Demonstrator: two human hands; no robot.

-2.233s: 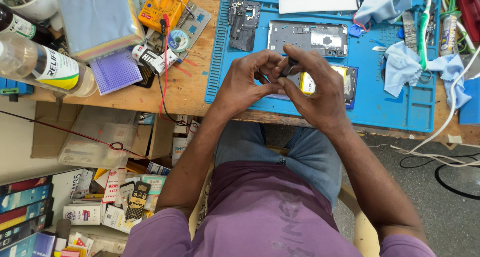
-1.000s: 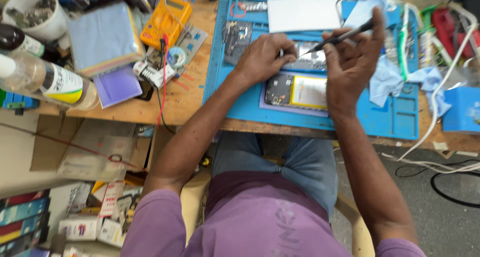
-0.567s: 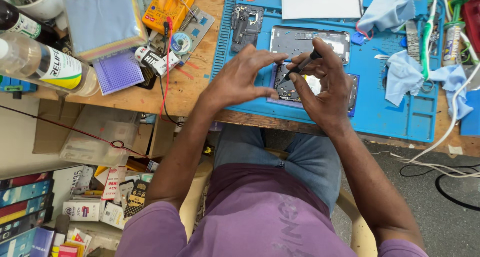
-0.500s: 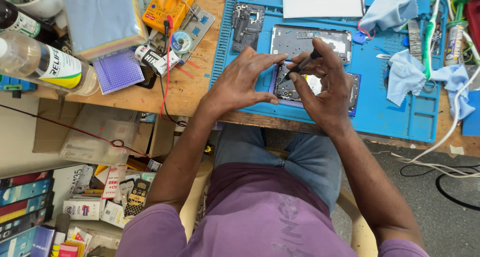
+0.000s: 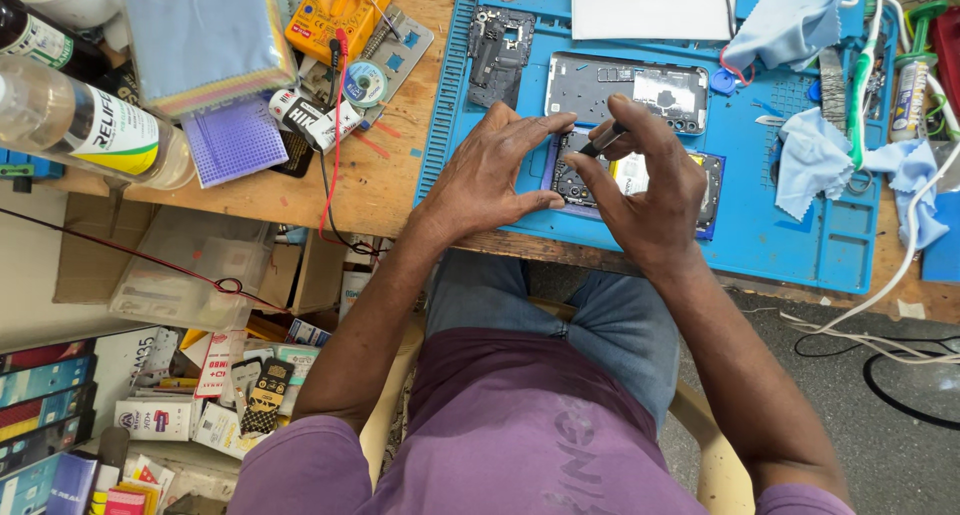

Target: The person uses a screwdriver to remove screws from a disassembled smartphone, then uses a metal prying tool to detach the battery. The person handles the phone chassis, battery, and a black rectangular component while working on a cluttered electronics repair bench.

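**Crowded mat, open strip at its near right**

Bare blue mat (image 5: 800, 250) lies open right of the right hand (image 5: 645, 190). Above both hands the grey frame (image 5: 625, 90) and black cover (image 5: 498, 55) block the way; the white sheet (image 5: 650, 5) lies beyond. Cloths (image 5: 815, 155) and tools (image 5: 865, 75) crowd the right edge. Left of the left hand (image 5: 495, 170), the wood (image 5: 385, 190) is crossed by a red lead (image 5: 335, 145), with the meter (image 5: 335, 10) and bottle (image 5: 90, 125) further out.
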